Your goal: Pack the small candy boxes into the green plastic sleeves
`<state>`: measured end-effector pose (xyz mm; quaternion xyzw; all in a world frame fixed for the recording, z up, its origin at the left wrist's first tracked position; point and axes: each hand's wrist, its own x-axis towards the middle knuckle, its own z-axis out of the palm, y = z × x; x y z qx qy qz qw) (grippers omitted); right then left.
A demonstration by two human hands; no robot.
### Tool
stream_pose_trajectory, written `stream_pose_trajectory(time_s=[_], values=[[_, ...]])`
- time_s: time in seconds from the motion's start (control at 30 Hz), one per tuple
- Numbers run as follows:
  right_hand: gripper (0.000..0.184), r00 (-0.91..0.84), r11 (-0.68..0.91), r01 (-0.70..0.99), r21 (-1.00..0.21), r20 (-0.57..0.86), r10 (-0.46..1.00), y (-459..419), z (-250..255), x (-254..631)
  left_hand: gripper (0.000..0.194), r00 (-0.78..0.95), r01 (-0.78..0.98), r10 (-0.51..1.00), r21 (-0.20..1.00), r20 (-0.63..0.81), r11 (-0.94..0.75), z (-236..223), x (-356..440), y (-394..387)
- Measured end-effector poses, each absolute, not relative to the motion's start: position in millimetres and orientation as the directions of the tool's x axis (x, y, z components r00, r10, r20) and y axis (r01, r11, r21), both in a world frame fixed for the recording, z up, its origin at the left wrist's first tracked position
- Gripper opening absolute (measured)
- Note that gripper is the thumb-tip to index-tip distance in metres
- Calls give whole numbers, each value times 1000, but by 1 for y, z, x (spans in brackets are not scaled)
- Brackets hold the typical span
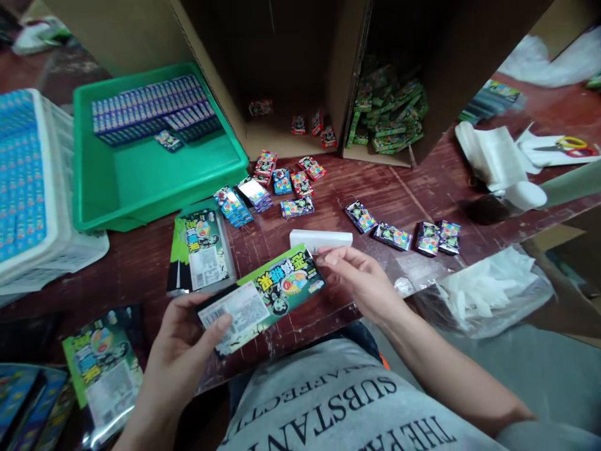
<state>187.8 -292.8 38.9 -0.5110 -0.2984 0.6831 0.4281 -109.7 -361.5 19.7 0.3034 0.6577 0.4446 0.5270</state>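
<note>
A green and black printed packaging bag (286, 282) is held at a slant above the table's front edge. My left hand (181, 347) grips its lower left end, with the thumb on the white label. At the opposite end, the thumb and fingertips of my right hand (361, 275) are pinched together at the bag's corner. Just behind it lies a white strip-like block (322, 238). A stack of similar bags (206, 250) rests beyond my left hand. Small candy boxes in red (301, 184), blue (282, 181) and purple-black (393, 236) lie scattered on the tabletop.
A green bin (141, 188) holds rows of small purple boxes, beside a white basket (61, 169) of blue boxes. Tall cardboard cartons (352, 81) stand at the back, one with green packets (392, 113). Scissors (570, 147) and a clear bag of white pieces (488, 291) are at right.
</note>
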Motion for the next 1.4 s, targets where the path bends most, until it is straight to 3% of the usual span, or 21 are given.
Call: stream_pose_trajectory(time_s=[0.2, 0.37, 0.43, 0.5, 0.6, 0.63, 0.7, 0.77, 0.8, 0.83, 0.9, 0.93, 1.0, 1.07, 1.13, 1.2, 1.23, 1.27, 1.33, 1.4], values=[[26, -243, -537, -193, -821, -491, 837, -280, 35, 162, 56, -299, -161, 819, 872, -489, 462, 7, -110, -407], [24, -405, -613, -160, -773, -515, 755, -285, 44, 156, 43, -173, -219, 838, 850, -517, 479, 4, -115, -431], [41, -534, -719, -136, -682, -561, 633, -284, 51, 152, 42, -90, -259, 870, 854, -486, 450, 7, -119, -442], [58, -730, -830, -23, -557, -558, 395, -279, 58, 139, 43, -47, -323, 898, 857, -437, 401, 11, -130, -453], [69, -906, -841, 234, -488, -423, -7, -265, 62, 92, 45, -168, -387, 903, 869, -394, 307, 19, -156, -477], [65, -919, -801, 265, -538, -393, -39, -261, 61, 68, 46, -261, -411, 878, 869, -402, 276, 21, -165, -486], [46, -925, -637, 213, -741, -364, 113, -254, 55, 11, 50, -484, -465, 754, 860, -444, 208, 24, -180, -502], [31, -893, -260, 168, -951, -259, 369, -246, 43, -53, 57, -678, -485, 557, 861, -479, 151, 22, -191, -512], [27, -886, 2, 179, -984, -160, 436, -244, 35, -84, 60, -746, -467, 461, 871, -480, 151, 20, -195, -515], [24, -894, 251, 205, -946, -77, 442, -242, 28, -113, 60, -804, -418, 382, 890, -456, 182, 18, -197, -515], [17, -899, 395, 247, -885, -57, 433, -242, 17, -159, 57, -921, -175, 274, 924, -276, 341, 15, -199, -512], [15, -900, 439, 272, -856, -65, 431, -243, 14, -175, 54, -959, 12, 257, 892, -117, 452, 15, -198, -509], [17, -891, 488, 316, -813, -78, 447, -248, 9, -187, 50, -923, 377, 315, 694, 223, 614, 20, -194, -501], [32, -871, 567, 352, -745, -39, 489, -253, 5, -174, 47, -808, 587, 423, 510, 410, 628, 30, -189, -490], [64, -839, 661, 415, -626, 18, 544, -256, -2, -140, 40, -729, 685, 516, 486, 451, 543, 37, -184, -475], [95, -817, 721, 498, -482, 17, 576, -260, -15, -92, 32, -686, 704, 599, 585, 412, 404, 38, -179, -456], [102, -814, 729, 530, -434, -19, 581, -261, -23, -64, 29, -680, 664, 642, 668, 353, 336, 36, -176, -445], [95, -828, 743, 527, -412, -53, 558, -264, -31, -36, 26, -679, 579, 688, 763, 256, 288, 33, -171, -432], [58, -872, 783, 450, -429, -21, 490, -269, -43, 17, 27, -654, 294, 756, 914, -20, 279, 25, -160, -404], [44, -872, 791, 369, -489, 112, 476, -278, -46, 61, 35, -622, -25, 735, 945, -270, 326, 17, -147, -377]])
